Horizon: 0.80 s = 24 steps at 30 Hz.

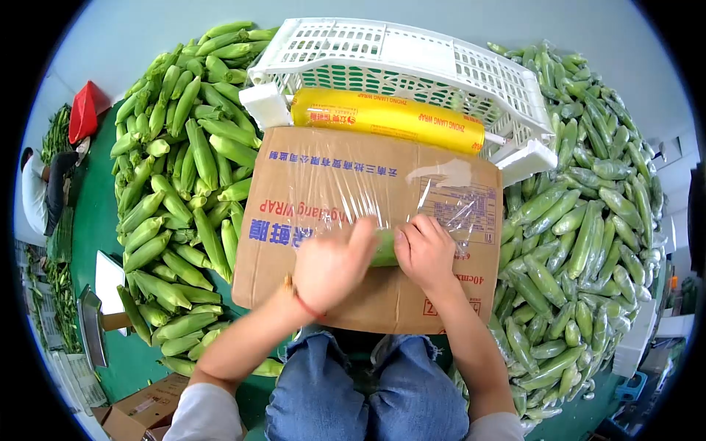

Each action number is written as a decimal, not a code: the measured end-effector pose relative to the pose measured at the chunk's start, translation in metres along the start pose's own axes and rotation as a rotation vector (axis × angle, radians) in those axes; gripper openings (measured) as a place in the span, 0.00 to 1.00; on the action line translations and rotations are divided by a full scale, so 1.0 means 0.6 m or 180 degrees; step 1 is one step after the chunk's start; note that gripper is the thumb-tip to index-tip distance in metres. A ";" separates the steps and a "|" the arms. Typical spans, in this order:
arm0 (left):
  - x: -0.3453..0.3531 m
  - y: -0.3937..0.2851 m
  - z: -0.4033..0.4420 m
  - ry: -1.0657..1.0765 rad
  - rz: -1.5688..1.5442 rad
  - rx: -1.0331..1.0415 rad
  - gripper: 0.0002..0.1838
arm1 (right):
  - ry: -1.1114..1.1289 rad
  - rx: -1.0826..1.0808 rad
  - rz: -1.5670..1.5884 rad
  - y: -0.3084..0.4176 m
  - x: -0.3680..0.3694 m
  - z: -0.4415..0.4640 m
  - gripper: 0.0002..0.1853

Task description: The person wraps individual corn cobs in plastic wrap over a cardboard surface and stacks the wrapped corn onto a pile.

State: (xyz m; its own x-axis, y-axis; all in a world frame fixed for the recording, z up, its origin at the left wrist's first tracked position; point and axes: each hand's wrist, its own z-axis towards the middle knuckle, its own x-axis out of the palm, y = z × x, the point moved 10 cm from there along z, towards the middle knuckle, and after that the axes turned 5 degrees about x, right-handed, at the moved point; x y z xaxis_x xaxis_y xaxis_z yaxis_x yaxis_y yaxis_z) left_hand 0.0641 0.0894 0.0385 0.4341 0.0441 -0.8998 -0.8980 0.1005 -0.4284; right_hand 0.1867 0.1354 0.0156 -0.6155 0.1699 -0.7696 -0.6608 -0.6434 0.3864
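Observation:
A green ear of corn in its husk lies crosswise on the cardboard box in front of me. Clear plastic wrap stretches from the yellow roll down over the box to the corn. My left hand, with a red string at the wrist, is closed at the corn's left end; its thumb points up and the fingertips are partly hidden. At the other end, my right hand has its fingers curled on the corn and the film edge.
A white plastic crate stands behind the roll. Unwrapped corn is heaped on the left, wrapped corn on the right. A person sits at the far left near a red container. An opened carton lies at lower left.

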 end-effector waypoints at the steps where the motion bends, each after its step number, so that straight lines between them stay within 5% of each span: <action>1: -0.012 -0.031 -0.025 -0.0627 -0.0064 0.0663 0.12 | -0.0022 0.0053 0.0009 -0.002 0.001 -0.002 0.08; 2: -0.024 -0.052 -0.066 -0.1270 -0.0123 0.1326 0.15 | 0.0041 0.0128 0.0018 -0.004 0.005 -0.003 0.09; 7: 0.058 -0.026 -0.113 -0.0048 0.0476 0.1069 0.37 | 0.0894 0.0602 -0.0157 0.004 0.018 -0.028 0.13; 11: 0.060 -0.032 -0.152 0.0304 0.0078 0.1138 0.41 | 0.2191 0.1059 -0.0031 0.028 0.027 -0.087 0.17; 14: 0.050 -0.022 -0.093 0.0134 -0.0018 0.0948 0.40 | 0.1613 0.1018 0.0065 0.040 -0.009 -0.069 0.17; 19: 0.092 0.080 0.109 -0.0303 0.0204 0.0280 0.36 | 0.0691 -0.0503 -0.0354 0.069 -0.031 -0.037 0.30; 21: 0.050 0.081 0.167 -0.1240 0.0937 0.0530 0.30 | 0.0674 -0.0539 -0.0470 0.047 -0.006 -0.010 0.34; 24: 0.038 0.063 0.234 0.0165 0.0484 0.0695 0.23 | 0.0758 -0.0651 -0.0659 0.015 0.033 0.063 0.36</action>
State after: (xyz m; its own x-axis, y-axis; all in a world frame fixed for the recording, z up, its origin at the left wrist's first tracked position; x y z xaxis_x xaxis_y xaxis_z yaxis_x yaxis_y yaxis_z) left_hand 0.0503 0.2339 0.0137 0.2860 0.0247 -0.9579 -0.9135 0.3089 -0.2648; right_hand 0.1526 0.1612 0.0230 -0.3447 0.1490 -0.9268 -0.6465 -0.7535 0.1193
